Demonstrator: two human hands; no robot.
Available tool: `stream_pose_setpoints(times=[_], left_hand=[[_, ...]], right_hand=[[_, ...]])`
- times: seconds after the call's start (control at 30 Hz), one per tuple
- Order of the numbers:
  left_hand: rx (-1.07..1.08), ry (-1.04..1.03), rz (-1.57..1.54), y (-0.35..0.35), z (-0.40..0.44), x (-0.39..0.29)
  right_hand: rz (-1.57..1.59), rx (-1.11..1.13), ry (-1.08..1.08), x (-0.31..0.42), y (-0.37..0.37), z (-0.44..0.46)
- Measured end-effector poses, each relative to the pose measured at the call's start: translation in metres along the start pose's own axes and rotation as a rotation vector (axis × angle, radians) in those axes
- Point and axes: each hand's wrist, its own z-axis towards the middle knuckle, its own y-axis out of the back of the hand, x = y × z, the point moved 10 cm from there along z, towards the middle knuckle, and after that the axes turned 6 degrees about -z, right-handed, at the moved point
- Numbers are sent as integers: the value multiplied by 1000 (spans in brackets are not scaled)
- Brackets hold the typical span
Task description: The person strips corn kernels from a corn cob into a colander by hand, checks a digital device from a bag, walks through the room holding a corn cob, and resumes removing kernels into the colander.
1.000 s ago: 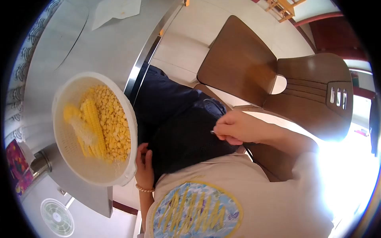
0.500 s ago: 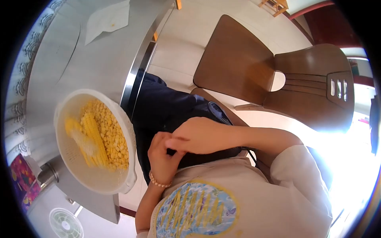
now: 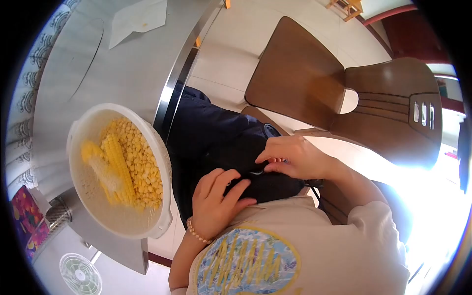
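My left hand (image 3: 216, 199), with a beaded bracelet at the wrist, rests over the black cloth (image 3: 221, 152) on my lap. Its fingers are spread and slightly bent, and nothing shows in them. My right hand (image 3: 294, 157) hovers just right of it, fingers curled, thumb and forefinger a little apart with nothing visible between them. A small pale curved mark (image 3: 256, 172) shows on the cloth between the hands. Left of them stands a white colander (image 3: 164, 201) holding loose corn kernels (image 3: 142, 164) and stripped-looking yellow cobs (image 3: 117, 160). Neither hand touches the colander.
The colander is on a grey metal-edged table (image 3: 78, 54), with a white paper sheet (image 3: 137, 22) farther along it. A brown chair (image 3: 300, 73) stands ahead to the right. A white fan (image 3: 81, 274) and a metal mesh cup (image 3: 58, 211) are at lower left.
My hands were together over my lap and have drawn apart. My right hand moved to the right, and my left hand's fingers spread. The corn and colander look the same.
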Motion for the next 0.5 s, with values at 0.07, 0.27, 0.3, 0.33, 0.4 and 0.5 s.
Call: stream_pose_setpoints(times=[0.07,0.27,0.3,0.33,0.4,0.5], left_hand=[[67,-6,-54,-12,-5,3],[244,-66,42,-11,-24,-1],[239,-70,113,-6,-24,1],[233,-75,184,-3,-25,2],[211,-94,228,-5,-21,-2],[212,-85,285,-8,-10,-4]], right_hand=[[-46,-52,38,2,7,-1],[-305,-343,201,25,17,-5],[-395,-414,239,30,17,-8],[-392,-415,236,29,15,-8],[-338,-505,221,25,22,-10],[-320,-501,150,19,21,-7]])
